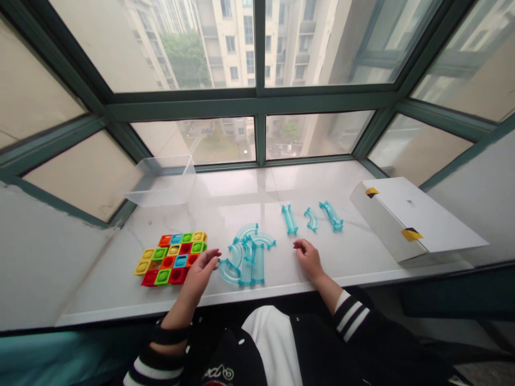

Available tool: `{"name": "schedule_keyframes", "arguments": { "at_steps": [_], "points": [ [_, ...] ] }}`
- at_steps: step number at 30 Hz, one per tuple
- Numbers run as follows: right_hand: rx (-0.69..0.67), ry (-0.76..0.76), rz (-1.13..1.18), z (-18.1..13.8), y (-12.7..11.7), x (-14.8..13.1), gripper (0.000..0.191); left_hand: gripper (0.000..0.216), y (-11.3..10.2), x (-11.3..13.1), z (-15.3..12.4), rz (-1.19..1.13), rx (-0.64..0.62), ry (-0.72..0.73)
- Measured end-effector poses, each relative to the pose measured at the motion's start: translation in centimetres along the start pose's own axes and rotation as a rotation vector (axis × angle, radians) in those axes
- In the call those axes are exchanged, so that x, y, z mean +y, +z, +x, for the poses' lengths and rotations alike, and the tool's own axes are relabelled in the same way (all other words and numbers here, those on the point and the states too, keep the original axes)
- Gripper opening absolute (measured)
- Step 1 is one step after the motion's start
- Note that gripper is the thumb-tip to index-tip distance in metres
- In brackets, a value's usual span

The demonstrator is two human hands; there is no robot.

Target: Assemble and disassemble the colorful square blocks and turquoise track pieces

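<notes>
My left hand hovers with its fingers spread between a multicoloured plastic grid of square cells and a heap of translucent blue marble-run track pieces. Its fingertips are just beside the heap, and it holds nothing. My right hand rests loosely curled and empty on the sill, to the right of the heap. Beyond it lie several separate track pieces: a straight one, a small curved one, and a longer one.
A transparent plastic bin stands at the far left of the white marble windowsill. A flat white cardboard box with yellow-black tape lies at the right. Green-framed windows rise behind the sill, and its front edge runs below my hands.
</notes>
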State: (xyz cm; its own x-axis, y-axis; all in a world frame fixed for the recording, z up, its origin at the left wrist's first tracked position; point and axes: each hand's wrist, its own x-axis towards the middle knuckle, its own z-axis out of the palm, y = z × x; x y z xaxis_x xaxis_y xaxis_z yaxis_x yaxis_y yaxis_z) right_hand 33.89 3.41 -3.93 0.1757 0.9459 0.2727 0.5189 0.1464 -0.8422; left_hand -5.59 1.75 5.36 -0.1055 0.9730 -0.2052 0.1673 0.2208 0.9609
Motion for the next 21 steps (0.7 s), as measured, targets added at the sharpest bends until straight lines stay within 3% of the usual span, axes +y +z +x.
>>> {"name": "schedule_keyframes", "arguments": {
  "at_steps": [7, 10, 14, 18, 21],
  "points": [
    [-0.362, -0.223, 0.028, -1.9, 3.1, -5.7, 0.032, 0.062, 2.4, -2.7, -2.6, 0.073, -0.027, -0.003],
    [-0.43, -0.342, -0.049, -2.0, 4.4, -7.7, 0.039, 0.052, 3.5, -3.0, -2.9, 0.189, -0.046, 0.082],
    [-0.513, -0.453, -0.252, -1.4, 6.0, -8.9, 0.052, 0.037, 4.7, -2.7, -3.2, 0.427, -0.079, 0.345],
    [-0.556, -0.466, -0.38, -0.5, 6.8, -9.3, 0.04, 0.041, 5.8, -3.0, -3.4, 0.563, -0.163, 0.465],
    [-0.56, -0.438, -0.344, -0.1, 6.8, -9.3, 0.031, 0.053, 6.3, -3.8, -3.4, 0.659, -0.197, 0.489]
  ]
}}
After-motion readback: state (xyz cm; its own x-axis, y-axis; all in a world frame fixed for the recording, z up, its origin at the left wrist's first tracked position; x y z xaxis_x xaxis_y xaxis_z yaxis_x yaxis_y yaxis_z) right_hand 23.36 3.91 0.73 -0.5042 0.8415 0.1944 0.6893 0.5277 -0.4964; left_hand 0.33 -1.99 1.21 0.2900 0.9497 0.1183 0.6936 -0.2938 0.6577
